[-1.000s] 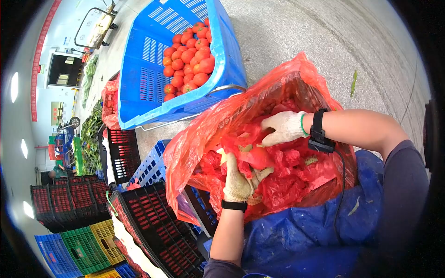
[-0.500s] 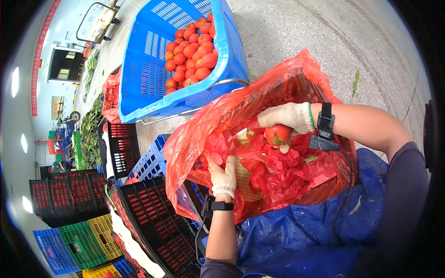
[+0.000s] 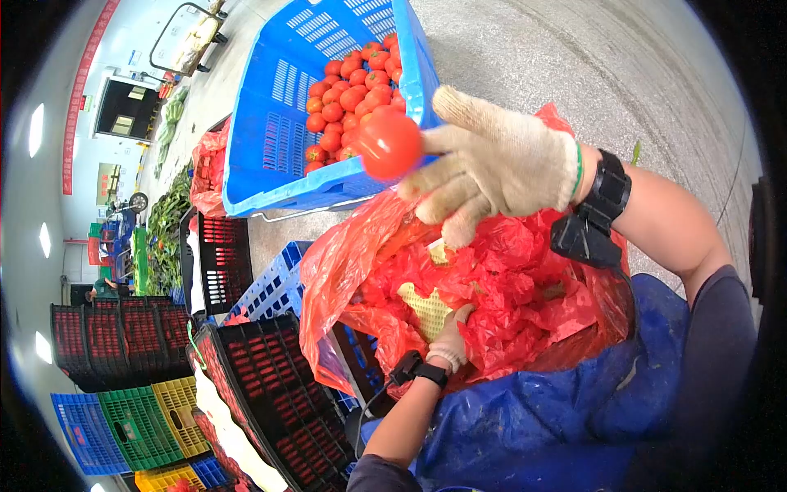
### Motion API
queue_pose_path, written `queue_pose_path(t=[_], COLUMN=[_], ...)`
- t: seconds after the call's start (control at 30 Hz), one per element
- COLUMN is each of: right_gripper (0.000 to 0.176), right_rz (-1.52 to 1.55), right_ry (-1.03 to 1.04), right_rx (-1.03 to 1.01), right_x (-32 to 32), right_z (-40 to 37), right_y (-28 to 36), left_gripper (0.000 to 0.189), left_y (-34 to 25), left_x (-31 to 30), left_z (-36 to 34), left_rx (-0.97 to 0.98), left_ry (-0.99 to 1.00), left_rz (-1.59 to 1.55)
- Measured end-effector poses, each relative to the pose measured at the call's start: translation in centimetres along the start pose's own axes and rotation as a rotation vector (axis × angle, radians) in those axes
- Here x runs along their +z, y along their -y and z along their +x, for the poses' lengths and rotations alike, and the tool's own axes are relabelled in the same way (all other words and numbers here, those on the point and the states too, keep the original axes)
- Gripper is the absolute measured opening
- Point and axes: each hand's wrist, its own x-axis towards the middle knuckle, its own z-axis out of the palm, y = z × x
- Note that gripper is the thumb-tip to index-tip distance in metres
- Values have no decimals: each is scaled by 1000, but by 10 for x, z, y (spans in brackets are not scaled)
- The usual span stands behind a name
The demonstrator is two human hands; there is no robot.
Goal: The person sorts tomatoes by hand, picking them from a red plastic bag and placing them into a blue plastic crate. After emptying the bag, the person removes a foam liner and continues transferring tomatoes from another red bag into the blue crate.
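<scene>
My right hand, in a cream knitted glove, is raised over the near side of the blue basket with its fingers spread. A red tomato is just off its fingertips, in front of the basket rim, with no fingers closed round it. My left hand, gloved too, reaches into crumpled red plastic wrapping inside a large red plastic bag. Its fingers are mostly hidden by the plastic. Yellowish padding shows beside it. Several tomatoes lie in the blue basket.
Black crates with red contents stand at the lower left. Blue, green and yellow crates are stacked beyond them. A blue plastic sheet lies in front of me. A cart and leafy greens are farther back.
My right hand has gone from inside the bag up toward the basket and opened, releasing the tomato. The left hand has shifted right and deeper into the red plastic.
</scene>
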Motion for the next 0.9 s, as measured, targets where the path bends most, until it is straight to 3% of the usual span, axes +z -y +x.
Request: queue_pose_path(t=[0.07, 0.1, 0.13, 0.17, 0.2, 0.27, 0.33, 0.37, 0.4, 0.47, 0.5, 0.53, 0.57, 0.67, 0.73, 0.8, 0.87, 0.9], right_gripper=[49, 43, 36, 42, 42, 51, 65, 74, 68, 61, 61, 56, 53, 54, 57, 61, 63, 64], right_rz=[61, -176, -410, -478, -662, -982, -1077, -1001, -960, -696, -695, -450, -203, -95, -114, -113, -94, -78], right_ry=[-38, -65, -94, 31, 88, -108, -126, -100, -88, 59, 60, 19, -22, -20, 35, 19, 2, -13], right_rx=[-93, -30, 33, 117, 186, 232, 289, 316, 337, 23, 22, 171, 315, 425, 437, 324, 320, 318], right_x=[3, -6, -18, -37, -47, -47, -46, -46, -44, -55, -56, -58, -52, -64, -63, -61, -66, -68], right_z=[0, 2, 5, 13, 17, 6, 2, 4, 3, 20, 17, 10, 6, 3, -2, -4, -2, 0], right_y=[3, -4, -13, -24, -34, -54, -65, -71, -75, -105, -104, -103, -96, -96, -94, -98, -99, -99], left_gripper=[73, 73, 66, 60, 47, 40, 38, 36, 36, 30, 27, 24, 22, 28, 35, 38, 36, 36], left_y=[3, -6, -16, -22, -26, -39, -36, -38, -38, -36, -41, -47, -85, -88, -89, -74, -49, -52], left_x=[-6, -15, -23, -30, -37, -62, -55, -53, -54, -58, -59, -61, -79, -81, -82, -81, -80, -81], left_z=[4, 2, -2, -7, -10, -17, -9, -6, -2, 6, 8, 10, -2, -4, -5, -7, -7, -9], left_rx=[-99, -100, -128, -158, -160, -175, -112, -103, -94, -72, -11, 48, -40, -98, -159, -191, 284, 282], left_ry=[72, 72, -83, -235, -242, -174, -248, -381, -513, -495, -509, -520, -467, -367, -264, -210, 485, 486], left_rz=[-199, -199, -423, -646, -992, -1268, -1395, -1365, -1332, -1364, -1264, -1163, -1294, -1509, -1718, -1820, -2195, -2195])
